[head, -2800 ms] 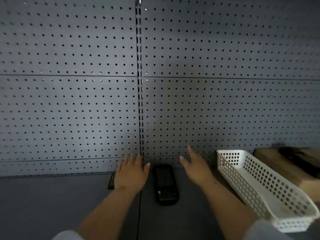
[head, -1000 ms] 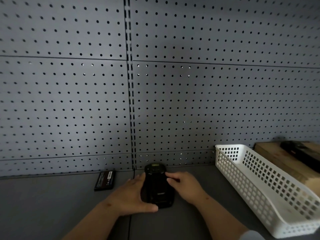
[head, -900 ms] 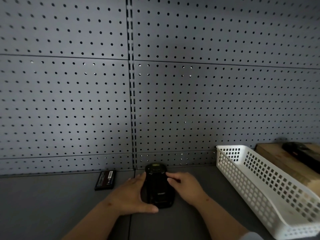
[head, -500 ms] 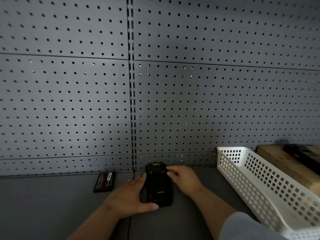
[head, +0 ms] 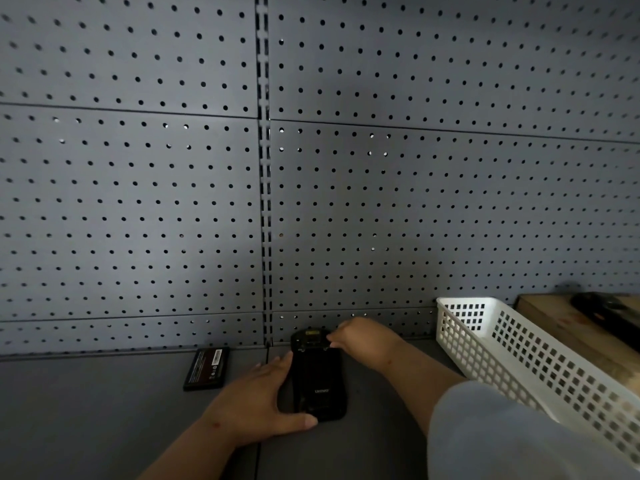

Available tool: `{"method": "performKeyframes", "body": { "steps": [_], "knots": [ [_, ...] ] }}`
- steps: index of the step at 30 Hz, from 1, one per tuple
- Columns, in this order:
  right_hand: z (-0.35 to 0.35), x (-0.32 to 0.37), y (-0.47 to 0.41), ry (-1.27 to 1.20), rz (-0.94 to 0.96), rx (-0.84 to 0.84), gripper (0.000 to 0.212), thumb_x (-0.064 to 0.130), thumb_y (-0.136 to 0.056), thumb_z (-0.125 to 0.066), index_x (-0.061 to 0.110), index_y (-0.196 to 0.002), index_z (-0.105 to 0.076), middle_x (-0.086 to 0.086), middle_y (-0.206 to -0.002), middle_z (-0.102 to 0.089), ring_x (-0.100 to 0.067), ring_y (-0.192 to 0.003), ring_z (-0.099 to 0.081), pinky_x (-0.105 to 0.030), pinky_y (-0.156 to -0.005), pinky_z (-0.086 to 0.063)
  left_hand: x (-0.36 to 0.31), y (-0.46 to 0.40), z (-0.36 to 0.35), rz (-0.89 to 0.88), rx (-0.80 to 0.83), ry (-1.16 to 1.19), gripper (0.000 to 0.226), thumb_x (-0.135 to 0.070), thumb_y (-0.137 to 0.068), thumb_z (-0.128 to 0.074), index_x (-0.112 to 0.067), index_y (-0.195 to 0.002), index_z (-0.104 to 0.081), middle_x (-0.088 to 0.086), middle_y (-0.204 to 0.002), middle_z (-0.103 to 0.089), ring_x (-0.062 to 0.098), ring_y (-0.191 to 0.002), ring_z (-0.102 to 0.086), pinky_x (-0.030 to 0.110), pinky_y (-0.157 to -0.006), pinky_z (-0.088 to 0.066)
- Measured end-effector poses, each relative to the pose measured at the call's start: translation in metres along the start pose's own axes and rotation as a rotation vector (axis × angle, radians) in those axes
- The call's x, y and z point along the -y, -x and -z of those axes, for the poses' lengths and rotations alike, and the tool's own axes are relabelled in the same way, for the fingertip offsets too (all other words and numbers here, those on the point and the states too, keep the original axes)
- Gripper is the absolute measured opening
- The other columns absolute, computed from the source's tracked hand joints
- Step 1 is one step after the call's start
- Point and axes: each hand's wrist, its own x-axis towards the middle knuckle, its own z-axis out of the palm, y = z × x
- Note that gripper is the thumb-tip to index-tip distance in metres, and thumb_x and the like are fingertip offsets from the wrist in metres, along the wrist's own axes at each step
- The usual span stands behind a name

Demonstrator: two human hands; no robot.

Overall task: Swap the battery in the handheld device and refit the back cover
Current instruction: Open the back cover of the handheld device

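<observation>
Grey pegboard-backed table [head: 104,427]: black handheld device [head: 317,382] lying back-up, rigid, likely smooth-cased, best held by its long edges; left hand [head: 256,407] cupping its near end, right hand [head: 363,337] fingertips at the top latch; spare battery [head: 207,368] just left.

Bare shelf [head: 86,427] left of battery [head: 207,368]; basket [head: 526,358] crowding right.

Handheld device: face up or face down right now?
Face down: the handheld device lies flat on the shelf, back side with logo and scanner window upward.
</observation>
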Motion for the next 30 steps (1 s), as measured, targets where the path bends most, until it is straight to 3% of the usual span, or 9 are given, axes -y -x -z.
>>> {"method": "performKeyframes", "body": {
  "steps": [6,9,14,18,24,30],
  "knots": [
    [0.003,-0.003,-0.001,0.116,0.097,0.006,0.021,0.004,-0.095,-0.039,-0.002,-0.103,-0.057,-0.016,-0.093,-0.051,-0.019,-0.083,-0.042,-0.025,-0.069,-0.025,0.003,-0.001,-0.002,0.008,-0.005,0.001,0.137,-0.098,-0.032,-0.019,-0.023,-0.144,0.008,0.0,-0.157,-0.005,0.009,-0.143,-0.005,0.018,-0.11,0.0],
    [0.007,-0.002,0.0,0.187,0.116,0.014,0.022,0.004,-0.095,-0.04,-0.002,-0.107,-0.057,-0.02,-0.104,-0.057,-0.03,-0.095,-0.054,-0.027,-0.07,-0.026,0.003,-0.001,-0.002,0.007,-0.011,0.005,0.135,-0.097,-0.034,-0.021,-0.025,-0.144,0.009,0.0,-0.157,-0.005,0.009,-0.143,-0.006,0.017,-0.109,0.0],
    [0.009,0.0,-0.003,0.245,0.152,0.046,0.026,0.007,-0.095,-0.041,-0.001,-0.116,-0.054,-0.023,-0.115,-0.057,-0.033,-0.104,-0.055,-0.028,-0.073,-0.03,0.003,-0.001,-0.002,-0.007,-0.015,0.012,0.134,-0.097,-0.034,-0.02,-0.024,-0.144,0.009,-0.001,-0.157,-0.006,0.007,-0.142,-0.006,0.016,-0.108,0.0],
    [0.01,0.0,-0.001,0.319,0.188,0.025,0.028,0.004,-0.094,-0.041,-0.002,-0.119,-0.052,-0.024,-0.116,-0.056,-0.035,-0.104,-0.055,-0.03,-0.072,-0.03,0.002,-0.001,-0.002,-0.018,-0.017,0.021,0.133,-0.096,-0.035,-0.021,-0.025,-0.144,0.008,-0.001,-0.157,-0.006,0.007,-0.142,-0.006,0.016,-0.108,0.0],
    [0.012,0.002,0.001,0.391,0.225,0.037,0.028,0.005,-0.094,-0.041,-0.005,-0.118,-0.05,-0.025,-0.114,-0.057,-0.037,-0.101,-0.055,-0.039,-0.078,-0.045,0.008,-0.004,-0.006,0.013,-0.01,0.036,0.132,-0.098,-0.034,-0.024,-0.031,-0.143,0.009,-0.003,-0.157,-0.006,0.009,-0.143,-0.006,0.024,-0.116,-0.005],
    [0.012,0.006,0.001,0.379,0.233,0.022,0.029,0.0,-0.093,-0.039,-0.005,-0.118,-0.051,-0.026,-0.112,-0.057,-0.037,-0.099,-0.055,-0.041,-0.077,-0.045,0.006,-0.002,-0.004,0.004,-0.019,0.034,0.13,-0.095,-0.037,-0.026,-0.03,-0.144,0.009,-0.003,-0.157,-0.006,0.007,-0.142,-0.006,0.017,-0.11,-0.002]
  ]
}}
